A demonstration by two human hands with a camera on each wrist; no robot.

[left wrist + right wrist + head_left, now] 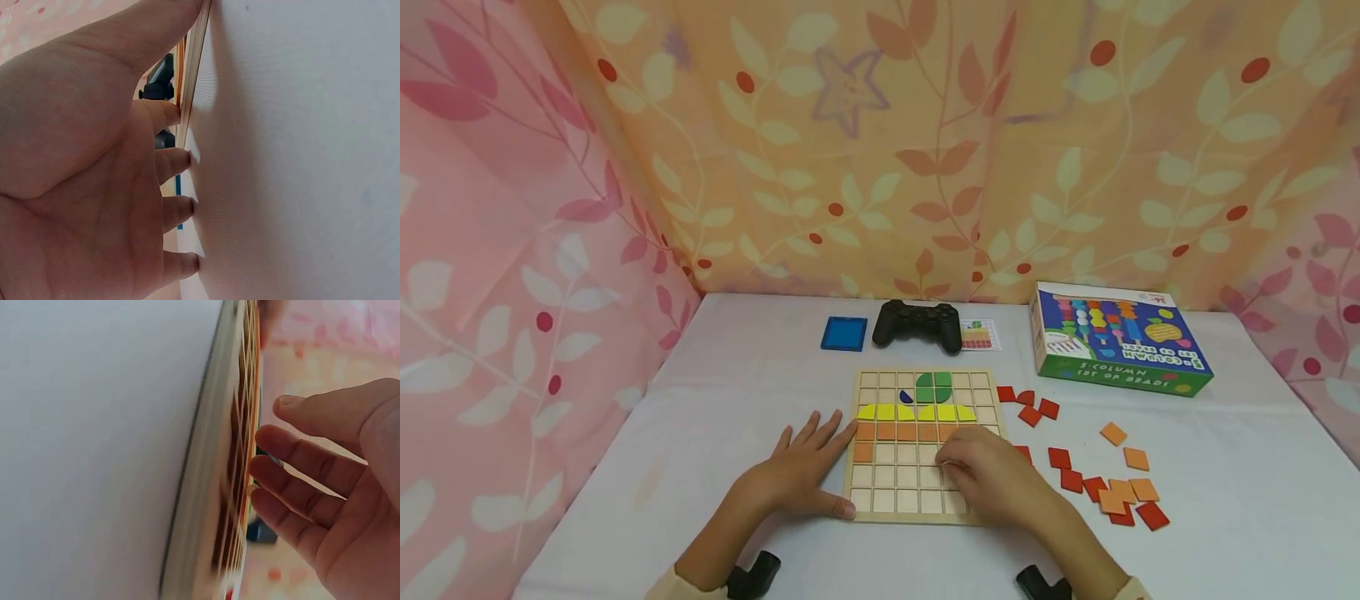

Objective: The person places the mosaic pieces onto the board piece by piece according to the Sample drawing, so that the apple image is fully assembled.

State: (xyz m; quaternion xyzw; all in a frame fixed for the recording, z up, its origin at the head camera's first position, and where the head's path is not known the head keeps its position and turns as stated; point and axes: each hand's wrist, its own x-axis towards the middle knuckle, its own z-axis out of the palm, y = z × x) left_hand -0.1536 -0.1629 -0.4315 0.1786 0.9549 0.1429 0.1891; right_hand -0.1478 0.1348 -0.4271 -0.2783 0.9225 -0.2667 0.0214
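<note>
A wooden grid board (917, 518) lies flat on the white table. Green pieces (934, 387), a dark blue piece (906, 397), a row of yellow pieces (886, 412) and orange squares (885, 431) fill some of its cells. Against the board's left edge rests my left hand (797, 473), fingers spread and thumb at the near corner; the left wrist view shows its palm. My right hand (996, 475) is over the board's right half with bent fingers. In the right wrist view, thumb (312, 412) and fingers stand apart, with nothing visible between them. Cells under that hand are hidden.
Loose red squares (1059, 458) and orange squares (1137, 459) lie scattered right of the board. Behind it are a blue square tray (844, 333), a black game controller (917, 325) and a small picture card (981, 335). A bead-set box (1120, 337) stands at the back right.
</note>
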